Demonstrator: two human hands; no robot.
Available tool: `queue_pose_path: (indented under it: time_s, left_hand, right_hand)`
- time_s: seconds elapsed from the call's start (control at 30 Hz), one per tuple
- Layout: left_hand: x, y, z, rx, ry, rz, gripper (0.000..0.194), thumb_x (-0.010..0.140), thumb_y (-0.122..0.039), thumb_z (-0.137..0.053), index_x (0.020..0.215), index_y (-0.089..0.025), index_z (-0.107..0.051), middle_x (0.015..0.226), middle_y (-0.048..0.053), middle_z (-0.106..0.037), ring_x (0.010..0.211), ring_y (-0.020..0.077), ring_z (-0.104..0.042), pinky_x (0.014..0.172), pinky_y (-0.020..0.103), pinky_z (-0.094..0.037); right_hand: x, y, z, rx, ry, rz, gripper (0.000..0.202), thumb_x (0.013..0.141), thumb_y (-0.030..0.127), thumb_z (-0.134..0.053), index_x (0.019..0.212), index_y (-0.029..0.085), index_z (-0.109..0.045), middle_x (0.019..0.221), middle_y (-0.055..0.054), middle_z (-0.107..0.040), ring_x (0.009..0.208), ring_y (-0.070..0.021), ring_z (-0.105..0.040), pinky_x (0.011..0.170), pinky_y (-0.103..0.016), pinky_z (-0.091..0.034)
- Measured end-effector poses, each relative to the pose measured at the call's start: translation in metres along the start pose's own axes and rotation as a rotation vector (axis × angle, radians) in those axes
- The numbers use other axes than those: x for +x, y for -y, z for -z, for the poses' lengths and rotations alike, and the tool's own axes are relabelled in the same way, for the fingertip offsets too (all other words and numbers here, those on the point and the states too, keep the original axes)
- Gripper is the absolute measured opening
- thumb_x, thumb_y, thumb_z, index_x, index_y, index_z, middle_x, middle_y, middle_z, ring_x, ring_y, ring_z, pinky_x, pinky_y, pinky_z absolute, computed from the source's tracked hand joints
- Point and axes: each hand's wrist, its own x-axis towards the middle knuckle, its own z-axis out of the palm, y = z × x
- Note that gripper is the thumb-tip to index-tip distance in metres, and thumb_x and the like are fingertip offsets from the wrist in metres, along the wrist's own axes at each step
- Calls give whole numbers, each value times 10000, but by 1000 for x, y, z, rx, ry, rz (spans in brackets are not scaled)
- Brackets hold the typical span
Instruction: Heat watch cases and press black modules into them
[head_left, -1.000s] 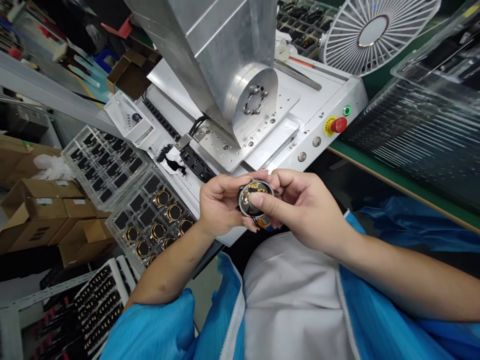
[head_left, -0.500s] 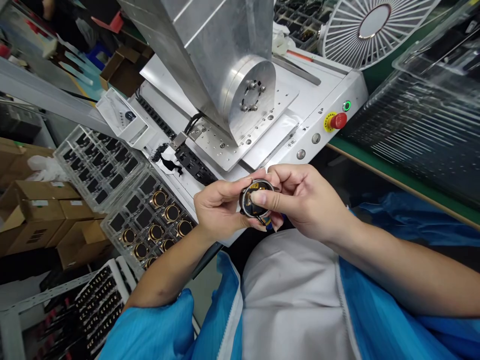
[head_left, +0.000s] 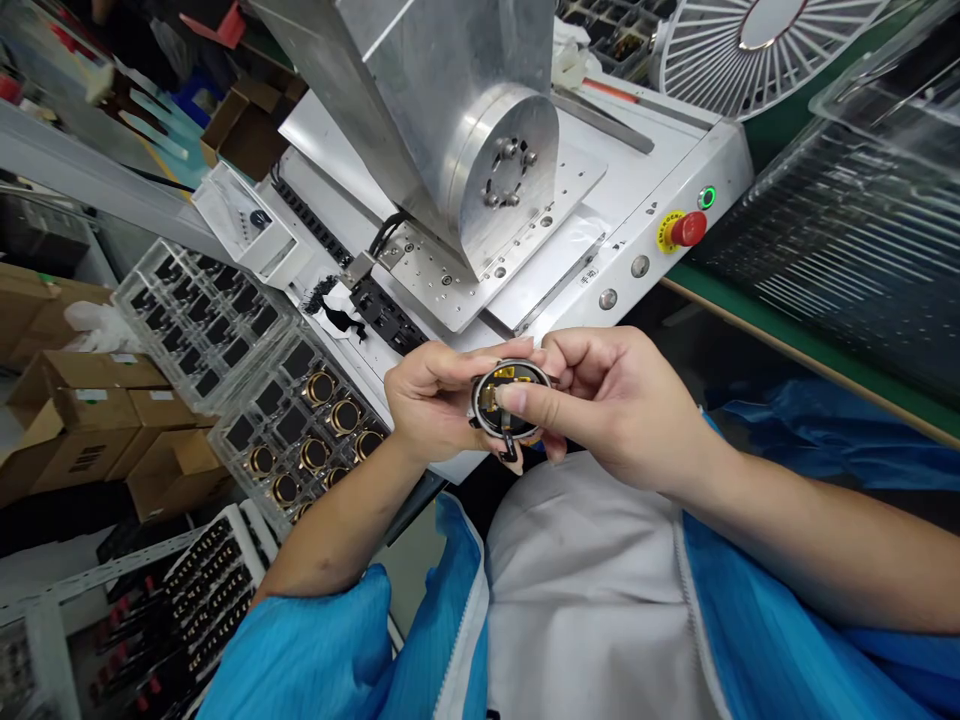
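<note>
A round metal-rimmed part (head_left: 508, 380) with a dark inside and yellow pieces is held between my two hands, in front of my body. My left hand (head_left: 435, 400) is closed round its left side. My right hand (head_left: 615, 400) has its thumb tip on the inside of the part, and its fingers are curled at the right edge. A small dark strip hangs from the lower rim. What lies beneath the part is mostly hidden by the fingers.
A white machine (head_left: 637, 235) with a metal block (head_left: 480, 140) and a red button (head_left: 688, 229) stands ahead. Clear trays (head_left: 247, 440) of round gold-rimmed parts lie left, near cardboard boxes (head_left: 82, 420). A white fan (head_left: 772, 50) and stacked clear trays (head_left: 862, 240) are at right.
The round part now faces upward more, showing more of its inside, and the dark strip stands out below its rim. Both hands keep their hold. The view has shifted slightly.
</note>
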Motion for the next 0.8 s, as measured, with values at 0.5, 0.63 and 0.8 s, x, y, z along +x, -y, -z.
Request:
queue_pose_path:
  time_s: [0.5,0.63,0.8]
  left_hand:
    - [5,-6,-5,-266,19,-77,699,622,-276,-1025,1264,-349,-757,1328,34,-795,1108,335,-813,804,436,-752]
    - [8,-5,-3,-239,30,-115,719,614,-302,-1028,1282,-350,-764,1325,48,-794,1087,340,-818,794,419,-751]
    - [9,1,3,-126,76,-189,724,665,-362,-1000,1336,-390,-728,1307,67,-802,1048,344,-828,733,438,-751]
  right_hand:
    - [1,1,0,-3,42,-35,549,577,386,-1057,590,181,-548,537,11,-678,397,-101,-612,346,-169,-483]
    - [1,0,3,-19,52,-49,547,582,401,-1054,602,178,-554,555,20,-661,408,-96,-595,352,-181,-490]
    - [2,-2,3,9,65,-26,546,593,401,-1050,599,189,-547,538,42,-618,407,-89,-569,347,-183,-480]
